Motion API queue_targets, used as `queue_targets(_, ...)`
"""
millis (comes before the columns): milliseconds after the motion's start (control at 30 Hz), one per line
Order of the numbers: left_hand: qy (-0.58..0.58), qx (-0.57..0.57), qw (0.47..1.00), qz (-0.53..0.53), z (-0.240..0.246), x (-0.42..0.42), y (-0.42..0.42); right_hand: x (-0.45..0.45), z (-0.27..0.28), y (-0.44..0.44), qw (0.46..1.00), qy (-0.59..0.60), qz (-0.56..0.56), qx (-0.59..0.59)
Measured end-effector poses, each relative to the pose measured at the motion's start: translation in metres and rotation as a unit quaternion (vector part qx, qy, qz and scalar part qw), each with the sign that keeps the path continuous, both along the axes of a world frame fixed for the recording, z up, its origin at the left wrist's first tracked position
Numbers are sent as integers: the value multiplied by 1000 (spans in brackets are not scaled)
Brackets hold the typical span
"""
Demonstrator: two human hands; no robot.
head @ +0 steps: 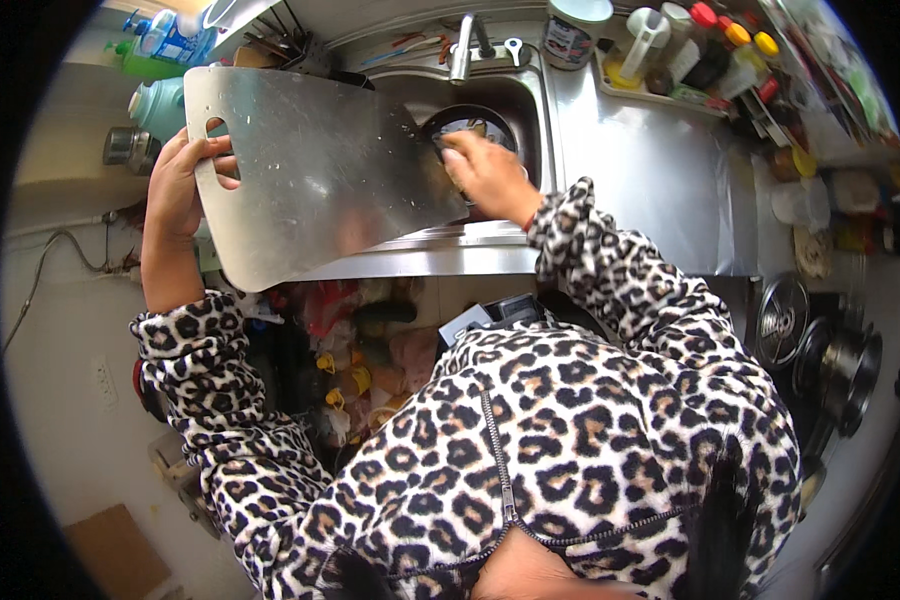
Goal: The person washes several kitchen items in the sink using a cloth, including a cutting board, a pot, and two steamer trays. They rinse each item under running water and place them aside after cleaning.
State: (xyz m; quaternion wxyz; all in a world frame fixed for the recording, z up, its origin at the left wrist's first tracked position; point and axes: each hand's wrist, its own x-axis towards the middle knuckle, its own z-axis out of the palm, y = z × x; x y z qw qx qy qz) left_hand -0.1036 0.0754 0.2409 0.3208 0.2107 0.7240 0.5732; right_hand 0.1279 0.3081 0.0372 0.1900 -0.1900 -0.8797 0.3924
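Note:
My left hand [180, 176] grips a metal cutting board [307, 172] through its handle slot at the left end. The board reaches from there over the left part of the stainless-steel sink [536, 127]. Small bits cling to its wet, scratched surface. My right hand [487, 176] is at the board's far right edge, fingers bent together; whether something is in them cannot be told. Beneath that hand, in the sink, sits a dark round bowl or pan [439, 120], partly hidden, with liquid and some pieces in it.
A faucet [461, 52] stands behind the sink, beside a white-lidded tub [570, 34]. A steel counter [630, 165] lies to the right, with a tray of bottles [667, 90] at its back. Detergent bottles [169, 41] and a teal jug [157, 105] are at the left. Pots [844, 375] stand at far right.

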Motion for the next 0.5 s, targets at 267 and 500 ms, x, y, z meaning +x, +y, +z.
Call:
queue_targets(267,13,-130,988,86,-25,-18,99,-120,-234,134,952,-246,171,64)
queue_targets(500,67,-137,980,125,-14,17,131,-118,-264,153,912,-323,211,136)
